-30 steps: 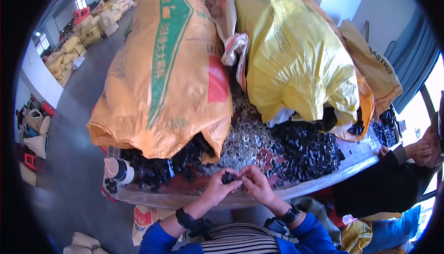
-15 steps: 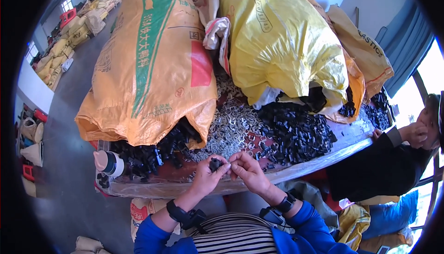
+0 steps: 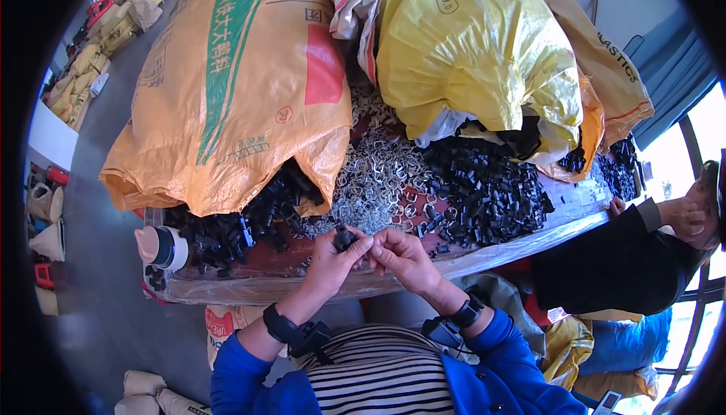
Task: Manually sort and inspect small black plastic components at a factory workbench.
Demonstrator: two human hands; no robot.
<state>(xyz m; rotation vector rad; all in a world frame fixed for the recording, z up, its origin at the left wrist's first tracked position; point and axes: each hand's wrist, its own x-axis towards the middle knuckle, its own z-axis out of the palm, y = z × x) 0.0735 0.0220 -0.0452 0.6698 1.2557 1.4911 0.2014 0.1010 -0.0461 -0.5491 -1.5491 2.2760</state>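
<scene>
In my left hand (image 3: 330,264), closed fingers grip a small black plastic part (image 3: 344,239) that sticks up above the thumb. Close beside it, thumb and fingers of my right hand (image 3: 409,261) are pinched together; whatever they hold is too small or hidden to make out. Both hands meet over the table's near edge. Just beyond them lies a heap of small metal rings (image 3: 370,181). Loose black plastic parts (image 3: 491,207) are piled to the right, and more black parts (image 3: 227,245) spread out at the left.
A large orange woven sack (image 3: 249,113) and a yellow sack (image 3: 469,52) lie on the table, mouths toward me. A white-and-dark cup (image 3: 175,250) stands at the left corner. At the right sits another person (image 3: 605,264) in black. Plastic film wraps the table edge (image 3: 249,288).
The view has shifted a little, so the table and sacks appear higher. My hands stay close together, the black part still in the left.
</scene>
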